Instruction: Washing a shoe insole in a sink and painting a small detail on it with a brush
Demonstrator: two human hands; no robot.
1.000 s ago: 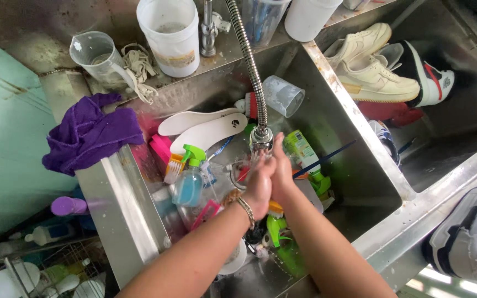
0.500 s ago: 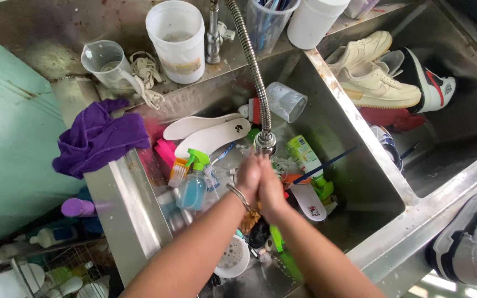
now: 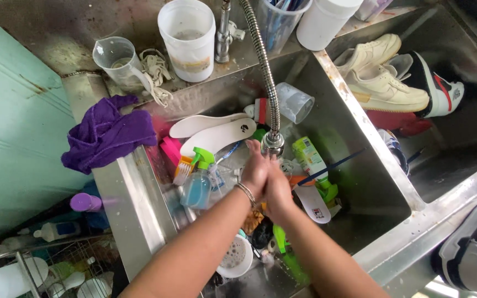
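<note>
In the head view, the left hand [image 3: 255, 168] and the right hand [image 3: 277, 190] are pressed palm to palm, holding nothing, directly below the faucet nozzle [image 3: 273, 144]. The flexible hose [image 3: 263, 66] runs up and away from the hands. The left hand is nearer the nozzle; the spray bottle [image 3: 198, 182] lies just left of it in the sink [image 3: 360, 165].

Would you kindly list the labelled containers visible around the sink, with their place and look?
White tub: ledge behind the sink, round, yellowish label band.
Spray bottle: in the basin beside the left hand, clear with blue liquid, green trigger.
Green package: basin, right of the faucet head, flat, green and white.
</note>
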